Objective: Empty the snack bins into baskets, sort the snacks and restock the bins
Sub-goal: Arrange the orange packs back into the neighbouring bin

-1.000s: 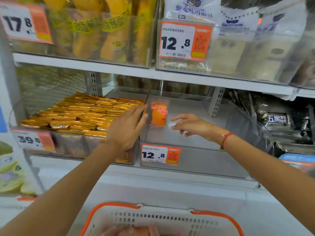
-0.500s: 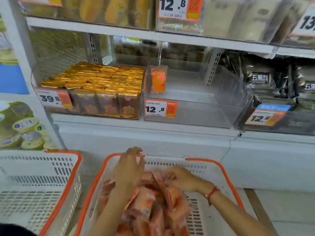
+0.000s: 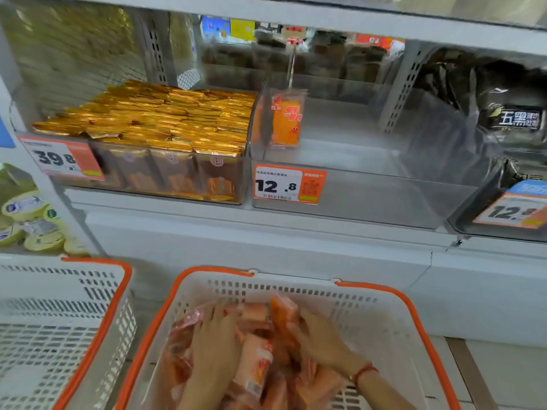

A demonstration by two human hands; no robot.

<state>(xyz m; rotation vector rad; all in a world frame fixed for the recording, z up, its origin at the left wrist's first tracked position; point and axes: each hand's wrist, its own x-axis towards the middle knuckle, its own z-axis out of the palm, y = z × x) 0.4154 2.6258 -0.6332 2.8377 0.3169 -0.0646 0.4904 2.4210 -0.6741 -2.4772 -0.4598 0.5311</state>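
Both hands are down in the white slotted plastic basket with the orange rim [image 3: 393, 294], right at six o'clock in front of the shelving. It is heaped with orange-and-pink plastic snack packets [image 3: 254, 359]. The left hand [image 3: 214, 335] lies flat on the heap at about seven o'clock, fingers spread and fairly straight, pressing on packets without closing round any. The right hand [image 3: 321, 335] is at five o'clock, a red cord bracelet [image 3: 365, 372] on its wrist, and its fingers reach against one upright orange packet [image 3: 282, 316] poking out of the pile; whether they truly pinch it I cannot tell, the blur is too heavy.

Up at twelve o'clock sits the clear plastic shelf bin [image 3: 370, 199] with the orange 12.8 price tag [image 3: 290, 184] on its front. Just one orange snack packet [image 3: 287, 121] stands upright inside, tucked against its left wall.

At ten o'clock, touching that bin's left side, a second clear bin [image 3: 148, 173] is packed level with gold foil packets [image 3: 165, 119] and carries a 39.8 tag [image 3: 60, 158]. Over at two o'clock, black packets with white lettering [image 3: 518, 119] fill the neighbouring bin. At eight o'clock, a second white basket with an orange rim [image 3: 59, 321] stands just beside the first.
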